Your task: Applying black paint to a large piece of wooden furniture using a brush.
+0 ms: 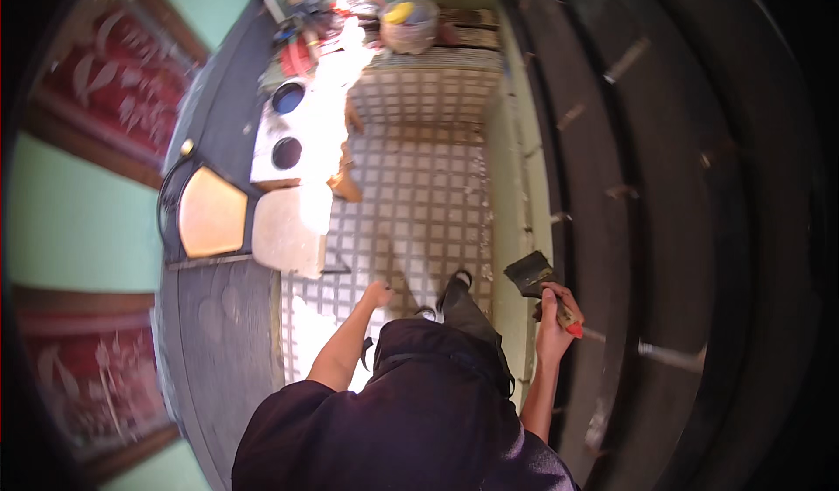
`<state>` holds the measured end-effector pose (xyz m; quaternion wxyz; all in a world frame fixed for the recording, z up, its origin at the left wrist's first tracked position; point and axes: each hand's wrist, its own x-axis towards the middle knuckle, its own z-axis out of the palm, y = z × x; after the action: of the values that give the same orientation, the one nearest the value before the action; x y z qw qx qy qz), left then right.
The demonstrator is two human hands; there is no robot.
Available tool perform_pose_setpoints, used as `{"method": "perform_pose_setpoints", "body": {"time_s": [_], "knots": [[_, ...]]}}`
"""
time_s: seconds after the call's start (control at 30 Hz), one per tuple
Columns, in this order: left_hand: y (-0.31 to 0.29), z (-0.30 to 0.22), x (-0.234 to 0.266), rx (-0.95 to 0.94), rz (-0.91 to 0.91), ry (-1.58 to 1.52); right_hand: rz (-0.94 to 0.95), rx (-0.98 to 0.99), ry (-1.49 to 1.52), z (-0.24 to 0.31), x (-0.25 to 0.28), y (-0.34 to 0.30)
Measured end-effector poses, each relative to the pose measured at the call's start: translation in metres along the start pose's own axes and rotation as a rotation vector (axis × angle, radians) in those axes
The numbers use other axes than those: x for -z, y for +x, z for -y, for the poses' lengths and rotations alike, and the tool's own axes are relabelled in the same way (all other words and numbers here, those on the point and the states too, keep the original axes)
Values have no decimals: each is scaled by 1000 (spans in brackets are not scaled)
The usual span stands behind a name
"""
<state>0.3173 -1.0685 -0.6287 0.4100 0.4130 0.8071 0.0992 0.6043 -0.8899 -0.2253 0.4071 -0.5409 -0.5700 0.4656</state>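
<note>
My right hand (552, 316) is closed round the handle of a wide paintbrush (529, 274). The brush has dark bristles and a red-tipped handle, and it points away to the left. Close beside it on the right run long dark boards (584, 229), stepped one behind another, with pale patches and streaks on them. The brush seems near their green edge (516, 229); whether they touch I cannot tell. My left hand (377, 295) hangs over the tiled floor with its fingers curled and nothing visible in it.
A chair (291, 233) with a yellowish back stands at left by a dark wall panel (214, 351). Beyond it, a sunlit low table (271, 146) bears two dark round containers (287, 152). A bucket (409, 30) and clutter lie at the far end. Checked tiles (419, 176) cover the floor.
</note>
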Motion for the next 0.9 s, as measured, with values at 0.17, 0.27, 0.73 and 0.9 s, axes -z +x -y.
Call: {"method": "perform_pose_setpoints", "body": {"time_s": [0.17,0.27,0.73,0.9], "knots": [[-37,-7,25,240,-162,-370,172,95,41,-18,-52,113],[-70,29,10,411,-213,-462,208,154,148,-14,-97,192],[-62,55,63,690,-676,-1455,878,306,-88,59,-420,264],[13,92,103,754,-660,-1248,1068,286,-336,39,-532,219]]}}
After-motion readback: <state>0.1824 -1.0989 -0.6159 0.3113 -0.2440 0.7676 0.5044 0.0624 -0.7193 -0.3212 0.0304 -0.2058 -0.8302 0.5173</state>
